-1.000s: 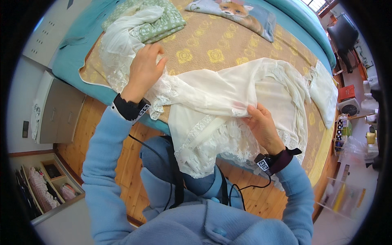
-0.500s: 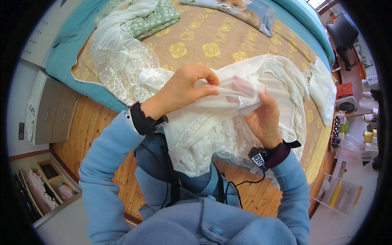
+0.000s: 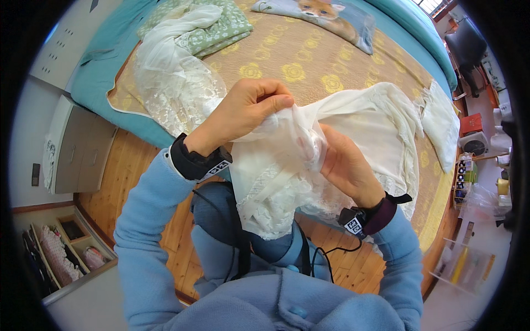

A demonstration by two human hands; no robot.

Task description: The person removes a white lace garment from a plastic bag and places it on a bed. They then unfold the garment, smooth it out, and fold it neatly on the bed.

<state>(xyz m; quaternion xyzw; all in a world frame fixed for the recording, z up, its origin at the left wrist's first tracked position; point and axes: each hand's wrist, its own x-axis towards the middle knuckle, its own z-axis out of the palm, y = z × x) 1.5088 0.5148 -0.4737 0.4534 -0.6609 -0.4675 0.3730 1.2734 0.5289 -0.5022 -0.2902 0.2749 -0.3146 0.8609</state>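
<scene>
Your left hand (image 3: 245,113) pinches the white lace garment (image 3: 259,187) across the bed's (image 3: 132,126) near edge; your right hand's (image 3: 349,164) fingers (partly veiled) hide their grip. You're apparently arranging a fold; next calls for gentle tension.

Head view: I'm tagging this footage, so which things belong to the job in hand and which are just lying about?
In use:
White lace-trimmed fabric
Left hand, pinching it
Right hand, fingers showing through it
Tan floral cover, partly underneath

Lying about, as far as I can judge:
Folded green patterned cloth
Fox-print textile
Red box
Dark chair
</scene>
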